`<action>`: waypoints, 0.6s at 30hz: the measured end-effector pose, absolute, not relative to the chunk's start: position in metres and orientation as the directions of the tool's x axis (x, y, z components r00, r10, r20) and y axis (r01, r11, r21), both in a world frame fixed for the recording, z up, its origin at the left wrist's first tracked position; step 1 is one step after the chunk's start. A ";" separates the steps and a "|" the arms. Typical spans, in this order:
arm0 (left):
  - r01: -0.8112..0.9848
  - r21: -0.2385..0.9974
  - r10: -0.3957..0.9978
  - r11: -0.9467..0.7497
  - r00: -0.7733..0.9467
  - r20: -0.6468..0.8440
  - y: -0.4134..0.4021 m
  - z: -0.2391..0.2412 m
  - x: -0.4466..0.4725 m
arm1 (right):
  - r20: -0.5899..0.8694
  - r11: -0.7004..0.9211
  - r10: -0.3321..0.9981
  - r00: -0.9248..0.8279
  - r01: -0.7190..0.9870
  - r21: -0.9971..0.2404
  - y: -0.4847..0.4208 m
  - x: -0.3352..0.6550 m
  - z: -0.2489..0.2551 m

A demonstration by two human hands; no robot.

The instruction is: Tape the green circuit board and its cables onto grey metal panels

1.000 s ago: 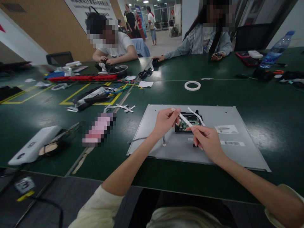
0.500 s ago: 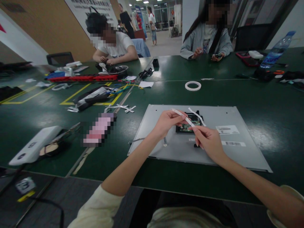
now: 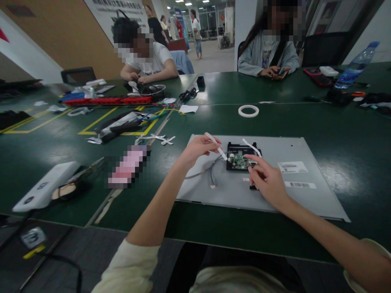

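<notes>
My left hand (image 3: 200,148) pinches a strip of white tape (image 3: 216,147) between thumb and fingers, above the grey metal panel (image 3: 302,162). To its right, my right hand (image 3: 269,181) hovers over the right edge of a green circuit board (image 3: 237,162); its fingers are apart and I see nothing in them. The board sits in a black bracket (image 3: 233,145) on the panel. A second white tape strip (image 3: 251,146) lies along the bracket's upper right. Grey cables (image 3: 211,173) run from the board's left side across the panel.
A white tape roll (image 3: 248,111) lies beyond the panel. To the left are a pink-screened phone (image 3: 128,166), a white device (image 3: 45,187) and several cut tape strips (image 3: 161,139). A water bottle (image 3: 356,67) stands far right. Two people sit across the table.
My left hand has moved left with the tape strip, and my right hand has let go of the strip's lower end. The circuit board is more exposed.
</notes>
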State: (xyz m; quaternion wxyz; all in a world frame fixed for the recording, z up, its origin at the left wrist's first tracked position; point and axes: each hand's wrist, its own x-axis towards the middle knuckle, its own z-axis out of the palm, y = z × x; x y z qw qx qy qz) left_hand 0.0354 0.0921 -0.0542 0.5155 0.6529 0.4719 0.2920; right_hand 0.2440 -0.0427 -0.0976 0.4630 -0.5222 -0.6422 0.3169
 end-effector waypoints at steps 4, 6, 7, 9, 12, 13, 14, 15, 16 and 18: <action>0.432 0.901 0.844 -0.047 0.500 -0.195 0.097 -0.057 0.027 | 0.468 0.455 0.874 -0.130 0.560 -0.693 -0.043 0.241 -0.095; 0.452 0.890 0.794 -0.054 0.560 -0.237 0.097 -0.059 0.026 | 0.554 0.556 0.803 -0.219 0.610 -0.565 -0.042 0.238 -0.093; 0.462 0.885 0.775 -0.057 0.579 -0.252 0.097 -0.060 0.026 | 0.567 0.592 0.777 -0.273 0.622 -0.512 -0.042 0.236 -0.092; 0.482 0.874 0.767 -0.065 0.584 -0.265 0.097 -0.061 0.026 | 0.540 0.638 0.749 -0.383 0.637 -0.432 -0.042 0.232 -0.092; 0.482 0.874 0.790 -0.068 0.561 -0.248 0.097 -0.064 0.027 | 0.457 0.683 0.720 -0.522 0.650 -0.334 -0.044 0.224 -0.096; 0.470 0.880 0.794 -0.067 0.559 -0.238 0.097 -0.065 0.028 | 0.431 0.688 0.717 -0.549 0.655 -0.311 -0.044 0.222 -0.097; 0.458 0.887 0.794 -0.068 0.563 -0.230 0.097 -0.066 0.028 | 0.408 0.690 0.716 -0.566 0.662 -0.292 -0.044 0.221 -0.099; 0.449 0.891 0.792 -0.070 0.569 -0.224 0.097 -0.067 0.029 | 0.388 0.689 0.718 -0.578 0.670 -0.277 -0.044 0.219 -0.100; 0.446 0.892 0.787 -0.077 0.576 -0.220 0.098 -0.068 0.029 | 0.371 0.686 0.721 -0.586 0.678 -0.263 -0.044 0.218 -0.101; 0.460 0.883 0.776 -0.096 0.590 -0.223 0.098 -0.069 0.029 | 0.347 0.683 0.723 -0.597 0.691 -0.236 -0.042 0.216 -0.101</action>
